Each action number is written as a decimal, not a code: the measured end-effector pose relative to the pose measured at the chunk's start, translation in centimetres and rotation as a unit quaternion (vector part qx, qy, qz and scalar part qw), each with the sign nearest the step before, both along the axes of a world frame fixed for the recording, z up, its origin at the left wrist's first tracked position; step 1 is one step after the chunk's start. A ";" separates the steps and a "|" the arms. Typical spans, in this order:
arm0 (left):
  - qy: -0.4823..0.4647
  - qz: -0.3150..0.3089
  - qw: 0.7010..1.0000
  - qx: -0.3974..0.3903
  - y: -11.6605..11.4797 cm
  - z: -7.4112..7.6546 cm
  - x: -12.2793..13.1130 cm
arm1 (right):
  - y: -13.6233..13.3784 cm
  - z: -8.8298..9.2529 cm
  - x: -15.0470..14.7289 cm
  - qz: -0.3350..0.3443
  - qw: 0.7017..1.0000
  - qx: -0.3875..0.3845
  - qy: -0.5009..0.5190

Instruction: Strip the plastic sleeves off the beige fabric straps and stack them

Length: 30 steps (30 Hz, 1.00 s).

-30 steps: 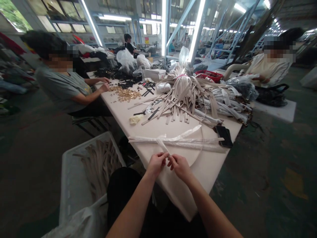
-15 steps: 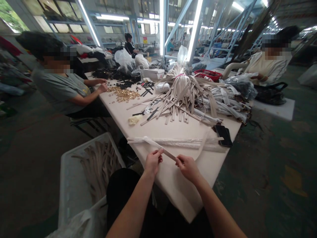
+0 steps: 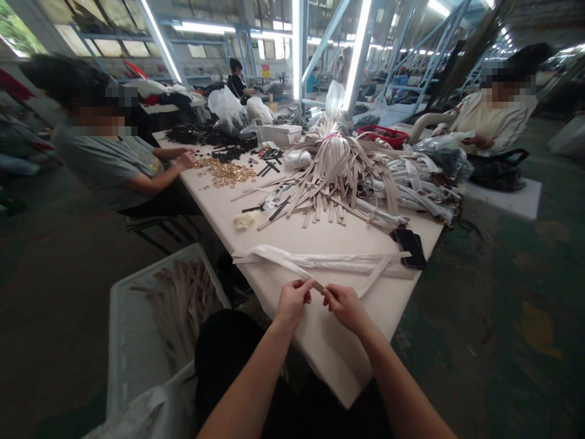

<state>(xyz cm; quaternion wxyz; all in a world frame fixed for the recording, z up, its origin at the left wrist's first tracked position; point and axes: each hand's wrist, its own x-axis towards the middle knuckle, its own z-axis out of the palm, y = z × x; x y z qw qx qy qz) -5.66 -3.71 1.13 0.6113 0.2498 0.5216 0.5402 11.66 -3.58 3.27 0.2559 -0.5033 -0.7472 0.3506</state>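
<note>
Near the table's front corner, my left hand (image 3: 295,302) pinches a long pale strap (image 3: 278,255). My right hand (image 3: 343,303) is closed on the same strap, a short stretch of which shows between the two hands. From my left hand the strap runs up and left in a bend; a pale length also rises at the right behind my right hand. Behind them, white wrapped strips (image 3: 338,262) lie across the table, their right end beside a black phone (image 3: 411,249). Further back spreads a large bundle of beige straps (image 3: 336,164).
Gold metal pieces (image 3: 228,174) lie on the table (image 3: 219,216), near a seated person (image 3: 105,158) at the left. A white bin (image 3: 116,341) with straps stands at lower left. A red basket (image 3: 384,135) and another person (image 3: 493,116) are at the back right.
My left hand has moved right along the strap, closer to my right hand. The stretch between them is shorter, and the strap's bend at the left has widened.
</note>
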 end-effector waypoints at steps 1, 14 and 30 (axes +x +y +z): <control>0.002 -0.014 1.000 0.002 0.0 -0.2 0.3 | 0.1 0.0 0.0 0.000 1.000 -0.007 0.006; 0.027 -0.014 0.999 0.014 -0.2 -0.7 1.5 | 0.6 0.7 0.9 0.011 1.000 -0.010 0.012; 0.020 0.024 0.999 0.013 2.0 0.1 2.6 | 2.2 0.0 4.4 -0.011 0.999 -0.010 -0.047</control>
